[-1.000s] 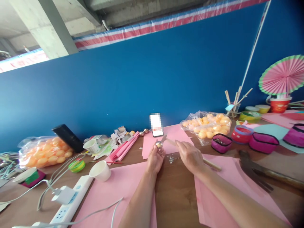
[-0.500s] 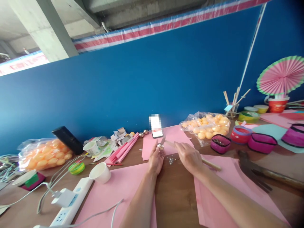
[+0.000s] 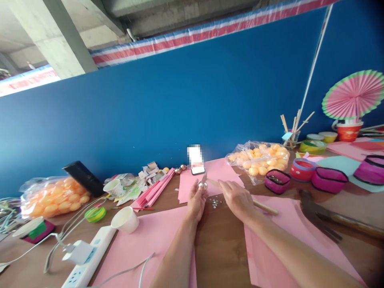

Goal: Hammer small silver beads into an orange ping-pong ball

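Apparently midway — left grip [image 3: 196, 203] holding shiny silver ball [image 3: 203, 186], right grip [image 3: 238, 199] pale wooden stick [image 3: 266, 207]; small clear bits [image 3: 215, 203] loose beside ball.

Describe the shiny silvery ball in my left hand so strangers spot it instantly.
Below the blue wall panel runs a brown table. Near its middle, the left hand grips a small, shiny, silvery round ball. Similar shiny balls lie by the panel; only this one is held.

Just before the smartphone [image 3: 197, 171], a silver ball [image 3: 203, 186]; right of that phone, a tan stick [image 3: 266, 207], orange balls [image 3: 265, 158], black-edged magenta basket [image 3: 329, 182], green-rimmed pink fan [image 3: 354, 96]; behind it, blue partition [image 3: 150, 112] with red-white-blue striped trim [image 3: 180, 43].
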